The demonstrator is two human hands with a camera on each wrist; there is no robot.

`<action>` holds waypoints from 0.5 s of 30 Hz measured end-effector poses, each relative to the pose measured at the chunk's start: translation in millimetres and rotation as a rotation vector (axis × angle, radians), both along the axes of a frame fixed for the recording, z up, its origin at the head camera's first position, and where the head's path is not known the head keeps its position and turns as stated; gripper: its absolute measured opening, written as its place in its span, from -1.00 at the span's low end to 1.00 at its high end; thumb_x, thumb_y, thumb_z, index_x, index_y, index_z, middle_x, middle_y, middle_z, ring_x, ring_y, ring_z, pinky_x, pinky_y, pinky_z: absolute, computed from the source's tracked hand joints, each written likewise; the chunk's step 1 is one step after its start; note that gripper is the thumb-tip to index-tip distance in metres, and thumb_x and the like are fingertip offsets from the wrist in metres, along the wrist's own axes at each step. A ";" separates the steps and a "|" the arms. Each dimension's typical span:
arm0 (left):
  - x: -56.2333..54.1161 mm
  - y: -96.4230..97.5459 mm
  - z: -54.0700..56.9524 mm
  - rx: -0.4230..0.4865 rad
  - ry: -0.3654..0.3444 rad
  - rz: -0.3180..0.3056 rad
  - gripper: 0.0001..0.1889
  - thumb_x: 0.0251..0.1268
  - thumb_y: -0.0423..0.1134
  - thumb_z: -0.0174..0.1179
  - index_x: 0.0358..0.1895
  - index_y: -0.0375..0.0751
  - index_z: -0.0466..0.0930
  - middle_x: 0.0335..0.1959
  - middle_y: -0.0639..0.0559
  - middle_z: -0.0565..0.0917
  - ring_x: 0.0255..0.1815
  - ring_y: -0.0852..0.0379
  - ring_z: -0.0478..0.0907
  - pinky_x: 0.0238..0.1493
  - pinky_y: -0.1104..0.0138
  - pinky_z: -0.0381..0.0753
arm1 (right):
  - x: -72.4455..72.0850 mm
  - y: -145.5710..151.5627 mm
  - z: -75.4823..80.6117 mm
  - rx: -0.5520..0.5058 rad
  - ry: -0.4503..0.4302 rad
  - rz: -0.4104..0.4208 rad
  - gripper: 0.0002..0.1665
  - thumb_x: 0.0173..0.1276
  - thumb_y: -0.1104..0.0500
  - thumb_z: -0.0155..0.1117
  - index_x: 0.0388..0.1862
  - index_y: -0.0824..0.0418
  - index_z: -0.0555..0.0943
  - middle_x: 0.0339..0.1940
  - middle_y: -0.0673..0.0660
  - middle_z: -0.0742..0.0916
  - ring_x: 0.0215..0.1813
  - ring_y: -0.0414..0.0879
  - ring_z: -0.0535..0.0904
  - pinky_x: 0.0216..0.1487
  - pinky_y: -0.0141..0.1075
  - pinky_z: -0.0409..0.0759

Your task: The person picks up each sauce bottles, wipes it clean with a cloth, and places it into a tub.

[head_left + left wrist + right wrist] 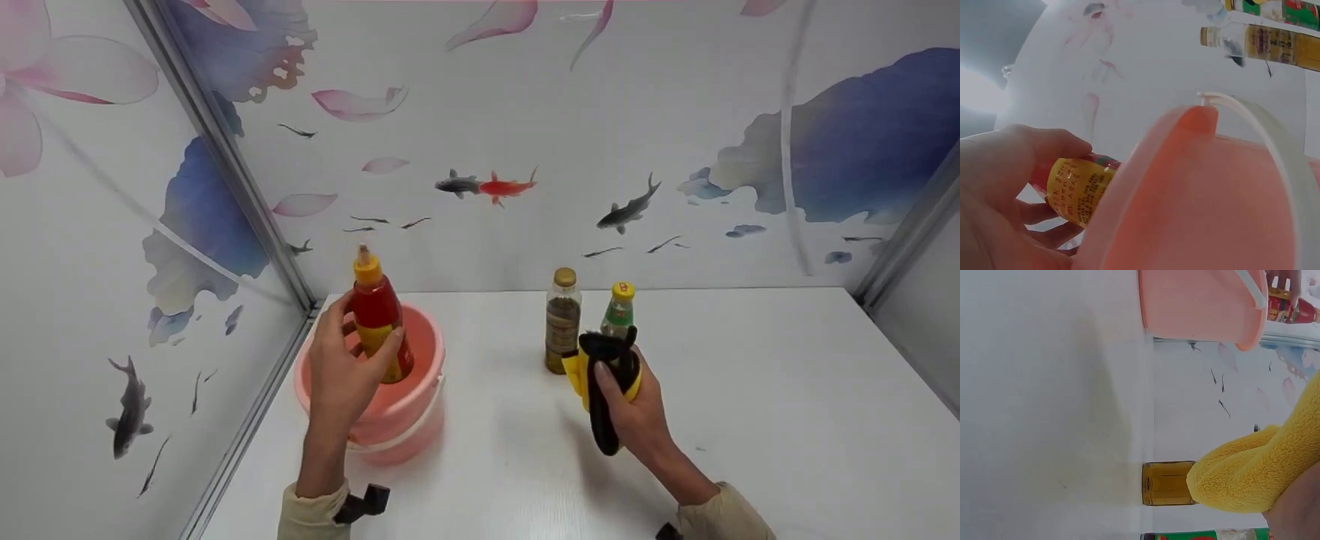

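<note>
My left hand [345, 367] grips a red sauce bottle [379, 307] with a yellow label and a yellow nozzle cap. It holds the bottle, slightly tilted, at the mouth of a pink bucket [420, 405]. In the left wrist view the bucket's rim hides the lower part of the sauce bottle [1075, 188]. My right hand [637, 412] holds a bunched cloth [611, 394], yellow on one side and black on the other. The right wrist view shows the cloth's fluffy yellow side [1247, 478]. Behind it stand a brown-liquid bottle [562, 330] and a green-labelled bottle [620, 309].
The white tabletop [510, 465] runs back to a wall printed with fish and petals [495, 120]. A metal-edged side panel [82, 285] rises at the left, close to the bucket. The bucket carries a white handle [1275, 140].
</note>
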State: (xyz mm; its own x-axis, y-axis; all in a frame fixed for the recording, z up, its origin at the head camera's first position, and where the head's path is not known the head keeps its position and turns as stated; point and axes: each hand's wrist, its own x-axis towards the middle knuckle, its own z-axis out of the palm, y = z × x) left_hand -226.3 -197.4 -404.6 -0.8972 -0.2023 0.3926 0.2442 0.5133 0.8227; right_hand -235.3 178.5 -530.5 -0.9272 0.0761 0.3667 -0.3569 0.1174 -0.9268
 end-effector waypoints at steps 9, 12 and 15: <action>-6.8 0.3 -15.3 -0.075 -0.199 -0.052 -0.10 0.34 -0.17 0.54 0.62 -0.10 0.18 0.59 -0.12 0.42 0.59 -0.24 0.42 0.39 -0.12 0.67 | 1.3 3.3 -0.4 0.000 -0.004 -0.025 -0.61 0.69 0.18 0.23 0.40 0.17 0.49 0.10 0.09 0.72 0.02 -0.03 0.75 0.04 -0.30 0.81; -7.3 0.2 -18.7 -0.093 -0.226 -0.072 -0.08 0.34 -0.20 0.54 0.64 -0.06 0.15 0.60 -0.10 0.40 0.61 -0.23 0.40 0.41 -0.13 0.66 | 0.7 3.5 -1.0 0.002 0.005 -0.022 -0.61 0.69 0.20 0.23 0.40 0.17 0.48 0.09 0.09 0.72 0.01 -0.02 0.75 0.04 -0.29 0.81; -7.6 0.4 -20.2 -0.114 -0.241 -0.081 -0.11 0.34 -0.23 0.53 0.63 -0.06 0.19 0.59 -0.10 0.44 0.59 -0.24 0.42 0.41 -0.14 0.65 | 0.0 4.0 -0.6 0.011 0.006 -0.026 -0.60 0.69 0.19 0.23 0.41 0.17 0.47 0.09 0.09 0.72 0.01 -0.02 0.75 0.04 -0.29 0.81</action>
State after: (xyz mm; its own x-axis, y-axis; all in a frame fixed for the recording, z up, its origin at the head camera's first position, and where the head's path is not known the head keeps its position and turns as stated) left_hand -233.8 -197.0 -424.8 -0.9789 -0.0924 0.1822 0.0930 0.5928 0.8000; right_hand -235.3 182.5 -531.1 -0.9226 0.0959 0.3736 -0.3596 0.1365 -0.9231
